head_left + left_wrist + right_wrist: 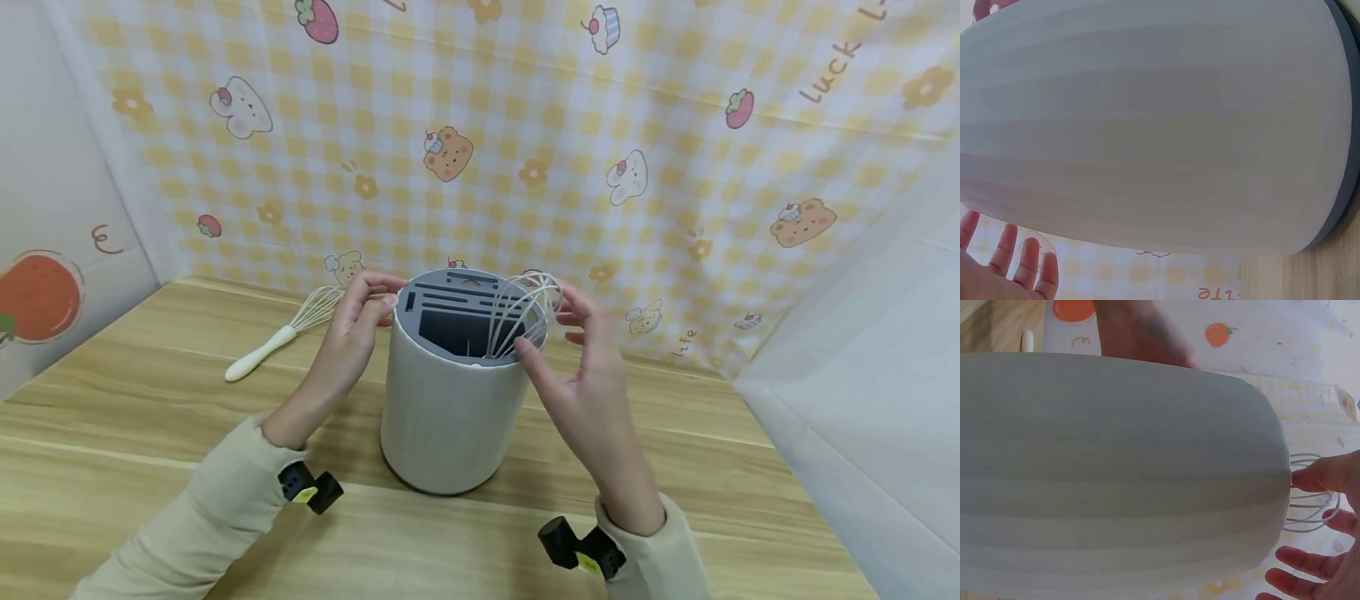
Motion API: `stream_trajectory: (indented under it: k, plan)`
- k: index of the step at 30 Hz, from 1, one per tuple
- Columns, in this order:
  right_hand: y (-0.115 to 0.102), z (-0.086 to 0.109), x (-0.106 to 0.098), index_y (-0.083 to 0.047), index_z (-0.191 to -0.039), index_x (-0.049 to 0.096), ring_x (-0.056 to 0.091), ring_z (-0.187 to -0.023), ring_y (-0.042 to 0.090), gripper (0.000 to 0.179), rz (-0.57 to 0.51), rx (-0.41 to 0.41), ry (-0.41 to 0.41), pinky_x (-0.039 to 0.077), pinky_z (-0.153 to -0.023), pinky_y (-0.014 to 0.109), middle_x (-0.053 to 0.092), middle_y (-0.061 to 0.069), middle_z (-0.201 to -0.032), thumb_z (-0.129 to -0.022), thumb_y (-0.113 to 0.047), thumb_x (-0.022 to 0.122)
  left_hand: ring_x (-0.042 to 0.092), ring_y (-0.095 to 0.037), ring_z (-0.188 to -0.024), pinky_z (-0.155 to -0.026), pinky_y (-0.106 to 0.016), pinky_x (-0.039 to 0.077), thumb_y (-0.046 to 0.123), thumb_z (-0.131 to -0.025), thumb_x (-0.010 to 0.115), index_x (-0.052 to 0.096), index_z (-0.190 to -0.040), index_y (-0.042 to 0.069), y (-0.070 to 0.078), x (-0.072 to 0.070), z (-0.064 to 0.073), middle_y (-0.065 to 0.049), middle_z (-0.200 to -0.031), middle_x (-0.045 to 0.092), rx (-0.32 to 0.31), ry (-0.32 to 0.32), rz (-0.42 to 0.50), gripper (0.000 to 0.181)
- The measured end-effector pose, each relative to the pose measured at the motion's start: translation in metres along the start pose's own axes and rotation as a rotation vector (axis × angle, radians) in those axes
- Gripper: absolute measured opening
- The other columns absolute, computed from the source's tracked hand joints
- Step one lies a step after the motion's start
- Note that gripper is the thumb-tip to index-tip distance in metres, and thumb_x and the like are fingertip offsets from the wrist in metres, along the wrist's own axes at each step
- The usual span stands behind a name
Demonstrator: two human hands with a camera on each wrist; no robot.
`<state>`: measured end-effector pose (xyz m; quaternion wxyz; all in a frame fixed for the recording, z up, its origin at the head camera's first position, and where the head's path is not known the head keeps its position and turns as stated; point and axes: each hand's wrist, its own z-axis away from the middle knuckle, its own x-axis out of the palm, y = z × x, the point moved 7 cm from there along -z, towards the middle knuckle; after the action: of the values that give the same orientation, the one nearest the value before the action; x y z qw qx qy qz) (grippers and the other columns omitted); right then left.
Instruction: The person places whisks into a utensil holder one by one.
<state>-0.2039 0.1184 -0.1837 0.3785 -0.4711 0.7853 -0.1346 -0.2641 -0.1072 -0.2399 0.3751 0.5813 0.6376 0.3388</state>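
A cream utensil holder (454, 417) with a grey slotted top (435, 295) stands upright on the table. A whisk (542, 292) leans in its large front compartment, wire loops sticking up at the right; its lower part is hidden inside. My left hand (358, 310) touches the holder's left rim, its fingers fairly straight and spread in the left wrist view. My right hand (588, 375) is around the loops at the right rim. Its thumb (1316, 475) touches the wires near the rim, while the other fingers are spread. A second whisk (281, 337) lies behind my left hand.
Wood-grain table (135, 417) extends on both sides of the holder. A yellow checked cloth (495, 108) with cartoon prints hangs close behind it. White panels (855, 367) border the table at left and right.
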Motion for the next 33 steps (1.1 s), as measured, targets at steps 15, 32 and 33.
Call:
stream_trajectory:
  k: [15,32,33]
  plan:
    - [0.000,0.000,0.001,-0.010,-0.130,0.049,0.046,-0.111,0.023,0.036,0.047,-0.067,-0.017,0.035,-0.094,0.038,0.053,0.008,-0.122,-0.095,-0.017,0.052,0.045,-0.015,-0.109,-0.090,-0.037,0.035,0.016,-0.097,0.035,0.045,-0.119,0.002,-0.001,0.000,0.000,-0.006,-0.117,0.049,0.002,-0.003,0.002,0.028]
    - [0.034,-0.010,-0.025,-0.010,-0.138,0.039,0.045,-0.115,0.011,0.048,-0.186,0.205,-0.084,0.038,-0.098,0.026,0.047,0.005,-0.127,-0.092,-0.012,0.055,0.045,-0.015,-0.109,-0.090,-0.037,0.036,0.016,-0.097,0.035,0.045,-0.119,0.002,0.000,0.000,0.000,-0.007,-0.119,0.049,0.000,-0.002,-0.002,0.028]
    - [0.037,-0.010,-0.024,-0.010,-0.138,0.039,0.046,-0.116,0.012,0.049,-0.196,0.225,-0.110,0.039,-0.098,0.024,0.046,0.005,-0.129,-0.092,-0.013,0.056,0.045,-0.015,-0.109,-0.090,-0.037,0.036,0.016,-0.097,0.035,0.045,-0.119,0.002,-0.001,0.000,0.000,-0.007,-0.119,0.049,-0.001,-0.002,-0.004,0.028]
